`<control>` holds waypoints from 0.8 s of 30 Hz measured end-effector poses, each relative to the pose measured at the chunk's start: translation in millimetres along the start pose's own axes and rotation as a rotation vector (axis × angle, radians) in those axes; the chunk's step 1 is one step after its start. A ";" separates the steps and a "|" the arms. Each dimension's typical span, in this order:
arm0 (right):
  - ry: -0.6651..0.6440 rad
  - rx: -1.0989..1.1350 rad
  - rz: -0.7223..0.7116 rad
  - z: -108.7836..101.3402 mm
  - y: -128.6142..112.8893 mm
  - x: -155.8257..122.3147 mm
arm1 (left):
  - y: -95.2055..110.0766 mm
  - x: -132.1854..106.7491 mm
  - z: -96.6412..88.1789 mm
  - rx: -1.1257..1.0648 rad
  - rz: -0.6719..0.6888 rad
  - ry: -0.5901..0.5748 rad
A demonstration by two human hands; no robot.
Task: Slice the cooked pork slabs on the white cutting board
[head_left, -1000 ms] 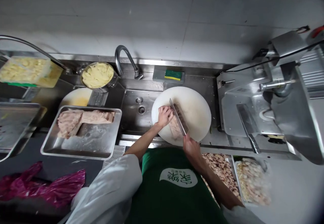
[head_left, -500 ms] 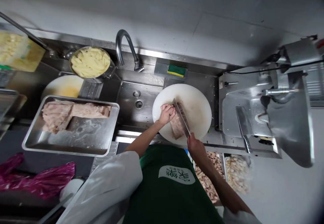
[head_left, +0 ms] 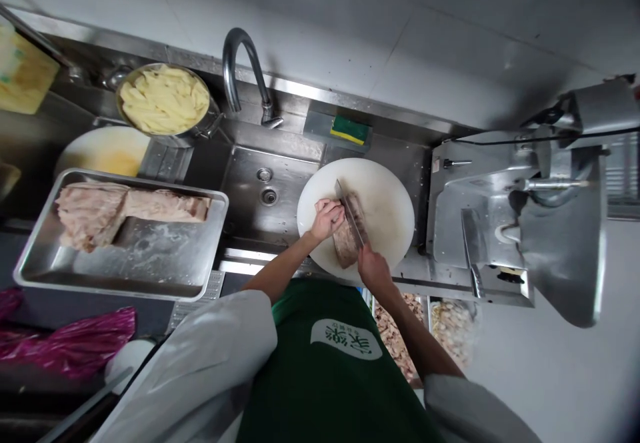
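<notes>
A block of pale cooked meat [head_left: 345, 248] lies on a round white cutting board [head_left: 393, 196] straight ahead. My left hand [head_left: 328, 219] presses on its left side with curled fingers, close to the blade. My right hand [head_left: 374, 266] is closed round the handle of a kitchen knife [head_left: 352, 215]. The long blade slants away from me across the meat, its tip past the far end of my left fingers. Whether the edge is inside the meat I cannot tell. Some darker meat shows to the right of the blade.
Left of the sink [head_left: 250, 193], a metal tray [head_left: 155, 276] holds larger meat pieces [head_left: 95, 213]. Behind it stand a pot of pale cut pieces [head_left: 165, 99] and a tap [head_left: 230, 63]. A sponge [head_left: 349, 129] lies behind the board. Right is a slicer [head_left: 560, 229] with another knife [head_left: 473, 249].
My right hand has pushed the knife forward and slightly left over the meat. My left hand keeps its place on the meat. The whole view has shifted a little.
</notes>
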State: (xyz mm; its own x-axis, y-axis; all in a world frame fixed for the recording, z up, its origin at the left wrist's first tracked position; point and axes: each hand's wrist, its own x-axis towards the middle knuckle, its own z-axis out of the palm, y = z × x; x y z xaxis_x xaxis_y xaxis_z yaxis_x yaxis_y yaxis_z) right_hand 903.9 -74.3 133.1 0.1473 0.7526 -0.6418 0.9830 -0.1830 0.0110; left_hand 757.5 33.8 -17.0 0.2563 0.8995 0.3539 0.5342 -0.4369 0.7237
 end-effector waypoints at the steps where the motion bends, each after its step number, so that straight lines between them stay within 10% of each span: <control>1: 0.012 0.005 -0.008 -3.4 -2.2 3.1 | -0.3 0.0 0.0 -0.002 -0.010 -0.006; 24: 0.025 0.070 -0.028 53.7 25.3 0.6 | -6.1 -6.1 -7.4 0.030 0.007 -0.035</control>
State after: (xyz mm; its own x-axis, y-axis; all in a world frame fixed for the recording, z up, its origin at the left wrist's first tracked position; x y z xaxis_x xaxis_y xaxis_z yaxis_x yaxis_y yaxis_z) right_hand 922.9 -112.5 91.8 0.1233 0.7733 -0.6220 0.9768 -0.2051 -0.0612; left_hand 746.7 30.9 -19.2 0.2879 0.8962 0.3375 0.5565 -0.4434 0.7027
